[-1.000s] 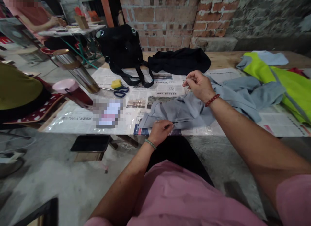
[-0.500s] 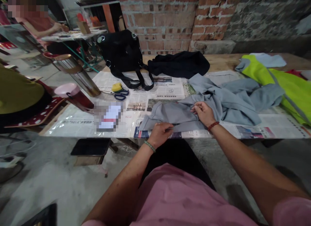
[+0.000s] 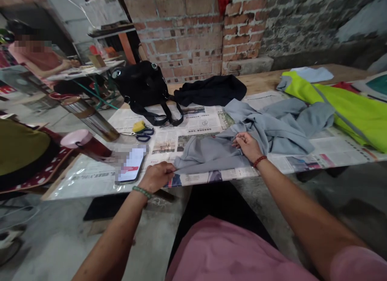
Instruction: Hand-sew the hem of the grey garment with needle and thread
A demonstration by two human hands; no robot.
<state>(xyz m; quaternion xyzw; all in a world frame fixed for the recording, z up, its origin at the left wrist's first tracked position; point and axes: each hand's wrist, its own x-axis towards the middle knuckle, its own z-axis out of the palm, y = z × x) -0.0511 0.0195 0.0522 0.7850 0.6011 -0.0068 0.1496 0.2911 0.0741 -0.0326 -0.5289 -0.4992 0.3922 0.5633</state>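
A crumpled grey garment [image 3: 208, 154] is spread along the front edge of the newspaper-covered table [image 3: 196, 128], its bulk bunched to the right. My left hand [image 3: 159, 176], with a green bead bracelet at the wrist, pinches the garment's left corner at the table edge. Around the middle of the cloth, my right hand [image 3: 248, 147], wearing a red bracelet, has its fingers closed on a fold. The fingertips of the right hand are partly hidden by the hand and the fabric.
Left of the cloth lie a phone [image 3: 132, 164], scissors [image 3: 145, 134] and a yellow item [image 3: 138, 126]. A pink-lidded cup [image 3: 87, 146] and a steel tumbler [image 3: 93, 117] stand there too. Behind are a black bag [image 3: 145, 85], dark cloth [image 3: 211, 90] and a hi-vis garment [image 3: 341, 105]. A person [image 3: 36, 61] sits far left.
My left hand has moved left along the table edge to the garment's corner, and the near edge now lies straighter. My right hand stays at the same fold. The view has tilted up slightly.
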